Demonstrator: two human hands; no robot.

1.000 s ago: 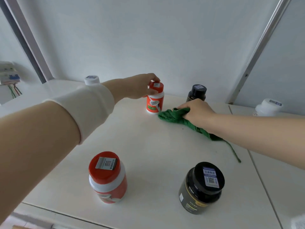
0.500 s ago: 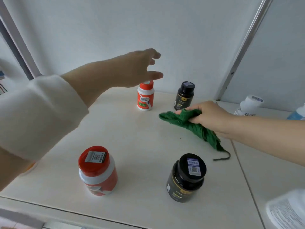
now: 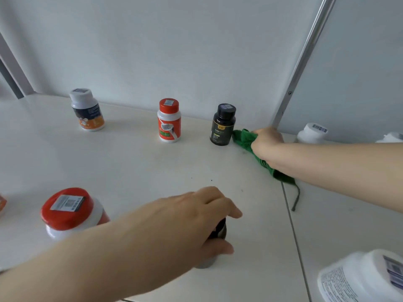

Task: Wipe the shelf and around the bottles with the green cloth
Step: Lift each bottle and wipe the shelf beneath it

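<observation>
Head view, single frame.

Right hand: fingers curled tight round the bunched green cloth, pressing it to the shelf at the back right corner. The cloth's front fold sticks out just left of these fingers and touches the base of the black bottle. The rest of the cloth trails back under the wrist and forearm. A loose thread runs off its tail end along the seam between shelf panels. A metal post rises just behind the right fingers. A white bottle stands just past the wrist, to the right.

Left hand: palm down over the black jar near the front edge. Fingers are bent over the lid, thumb on the jar's near side: a narrow grip, holding the jar. This patch is blurred; the jar's base seems to sit on the shelf, not certain.

Near, left of the left fingers: red-lidded jar, upright, code sticker on the lid.

Well beyond the left fingers, along the back wall: red-and-white bottle, upright, apart from the black bottle. Further left, a white-capped bottle with a dark and orange label.

Right of the left fingers, at the bottom corner of the frame: large white bottle, blurred, label unreadable.

The hands are well apart, with a few dark specks on the shelf between them.
</observation>
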